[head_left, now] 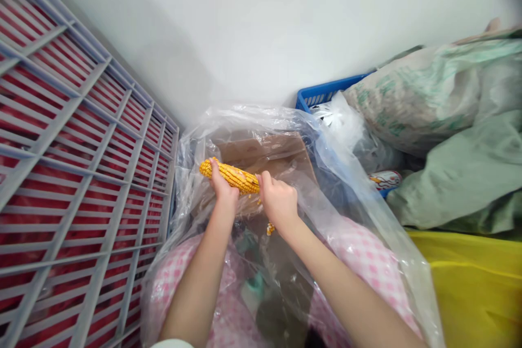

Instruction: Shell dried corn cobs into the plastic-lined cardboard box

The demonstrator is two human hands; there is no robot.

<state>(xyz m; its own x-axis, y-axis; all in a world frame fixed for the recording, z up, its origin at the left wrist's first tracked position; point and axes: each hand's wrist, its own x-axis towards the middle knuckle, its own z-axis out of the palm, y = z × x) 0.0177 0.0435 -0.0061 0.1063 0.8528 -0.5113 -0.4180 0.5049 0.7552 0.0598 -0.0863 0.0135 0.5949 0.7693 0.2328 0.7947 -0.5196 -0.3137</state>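
White wall (204, 27) ahead, grey crate (106, 217) alongside, left hand (222, 187), right hand (278, 201) gripping corn cob (232, 176), within clear plastic bag (244, 117)

Grey slatted crate (111, 228), blue plastic basket (326, 89), woven sack (411, 100), yellow sheet (477, 293), white wall (253, 27)

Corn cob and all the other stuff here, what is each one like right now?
corn cob: held in the air, some kernels gone
left hand: closed around the cob
right hand: closed on the cob's other end
loose kernels: small clump just below the cob
plastic bag: open and crumpled
cardboard: inside the bag
blue basket: partly hidden behind the sack
sack: bulging full
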